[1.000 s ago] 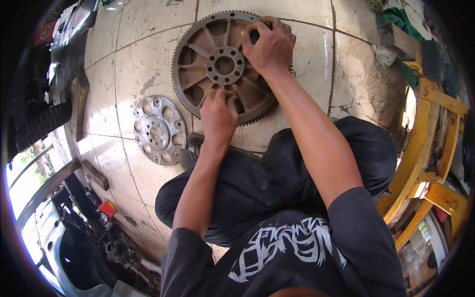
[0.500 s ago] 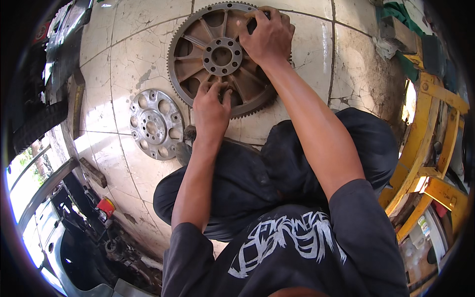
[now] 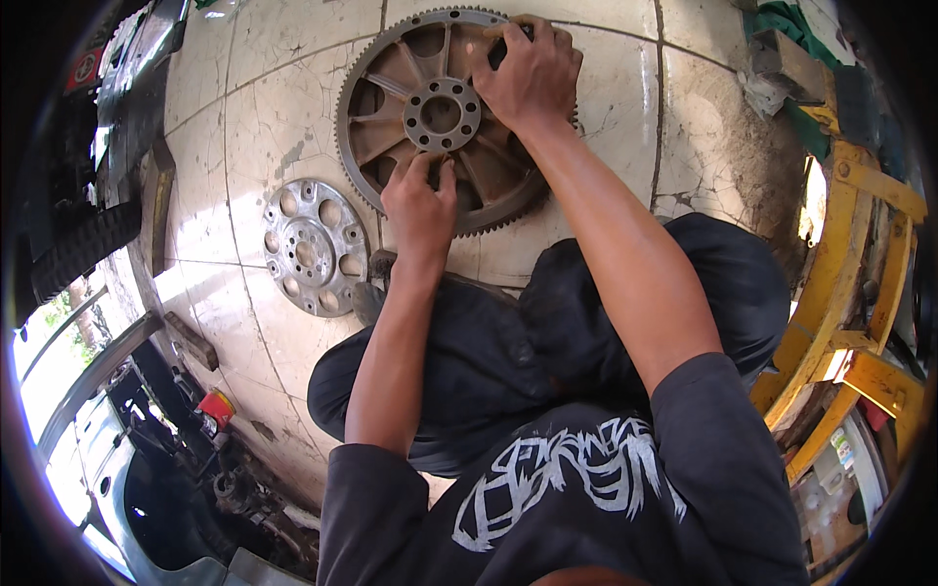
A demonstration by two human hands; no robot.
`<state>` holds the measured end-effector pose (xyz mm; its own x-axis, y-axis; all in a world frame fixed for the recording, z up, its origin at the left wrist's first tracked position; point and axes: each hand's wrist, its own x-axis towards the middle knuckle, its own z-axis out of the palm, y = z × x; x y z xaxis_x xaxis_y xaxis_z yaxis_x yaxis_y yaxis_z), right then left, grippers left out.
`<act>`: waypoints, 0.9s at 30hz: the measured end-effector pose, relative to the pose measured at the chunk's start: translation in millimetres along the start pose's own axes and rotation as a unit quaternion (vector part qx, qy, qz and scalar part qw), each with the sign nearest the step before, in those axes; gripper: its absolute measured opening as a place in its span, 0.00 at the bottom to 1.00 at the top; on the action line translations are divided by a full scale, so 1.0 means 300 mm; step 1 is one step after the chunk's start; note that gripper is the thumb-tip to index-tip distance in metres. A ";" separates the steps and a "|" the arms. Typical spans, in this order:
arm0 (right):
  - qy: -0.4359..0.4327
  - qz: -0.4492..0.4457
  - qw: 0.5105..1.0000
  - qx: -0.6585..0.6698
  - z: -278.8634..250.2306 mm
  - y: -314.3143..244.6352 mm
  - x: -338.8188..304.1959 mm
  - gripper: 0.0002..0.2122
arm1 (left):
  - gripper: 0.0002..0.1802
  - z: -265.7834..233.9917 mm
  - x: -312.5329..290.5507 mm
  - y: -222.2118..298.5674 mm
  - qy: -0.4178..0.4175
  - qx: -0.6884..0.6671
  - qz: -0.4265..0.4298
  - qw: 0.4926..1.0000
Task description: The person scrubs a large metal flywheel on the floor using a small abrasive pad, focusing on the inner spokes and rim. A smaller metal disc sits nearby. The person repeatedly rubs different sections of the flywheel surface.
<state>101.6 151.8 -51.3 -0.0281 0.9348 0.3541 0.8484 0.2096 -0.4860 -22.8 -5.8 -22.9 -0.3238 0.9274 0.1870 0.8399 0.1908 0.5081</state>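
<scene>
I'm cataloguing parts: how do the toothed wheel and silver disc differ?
The toothed wheel is larger than the silver disc. The wheel's inside is brownish and spoked; the disc is silvery with big round holes. Both parts are round with central openings.

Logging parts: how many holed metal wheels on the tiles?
2: the large toothed wheel at top centre, and the smaller silver wheel at its lower left. More may be hidden.
</scene>
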 end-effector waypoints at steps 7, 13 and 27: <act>0.007 -0.003 1.000 0.006 0.007 0.001 0.009 0.20 | 0.08 0.000 -0.034 -0.009 -0.021 -0.047 0.028 0.998; 0.014 -0.007 1.000 -0.002 0.015 0.020 0.000 0.21 | 0.09 0.009 -0.029 0.003 -0.032 -0.045 0.040 0.998; -0.003 0.002 1.000 -0.014 0.016 0.002 -0.018 0.20 | 0.09 0.008 -0.001 -0.008 -0.011 -0.012 0.046 0.999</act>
<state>99.7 148.2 -57.3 -0.0285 0.9375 0.3468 0.8635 0.1979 -0.4639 -23.6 -6.0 -26.1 -0.2358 0.9475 0.2162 0.8551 0.0965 0.5094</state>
